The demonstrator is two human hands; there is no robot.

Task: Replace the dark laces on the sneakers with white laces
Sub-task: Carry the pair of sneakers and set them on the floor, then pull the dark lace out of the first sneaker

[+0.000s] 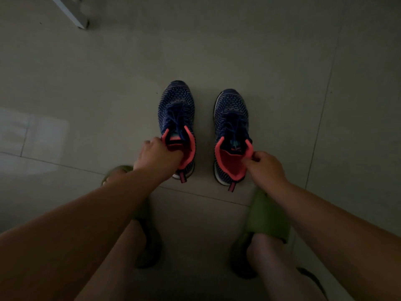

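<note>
Dim grey tiled floor [86, 88] carries everything. Left hand [157, 156] grips the left blue knit sneaker's [178, 101] coral collar; right hand [265, 165] pinches the right blue knit sneaker's [232, 109] collar. Dark laces [179, 118] remain threaded (poor light may hide eyelets, causing mis-lacing).

both forearms are bare from the bottom edge of the view up to the wrists, with no sleeve over them. the left hand [159, 156] and the right hand [265, 168] wear no glove, ring or watch that can be made out in the dim light. the lower legs are bare too. on the feet are 2 olive-green slide sandals, the left slide [121, 170] mostly hidden behind the arm, the right slide [268, 216] showing 1 broad, plain strap across the foot.
</note>
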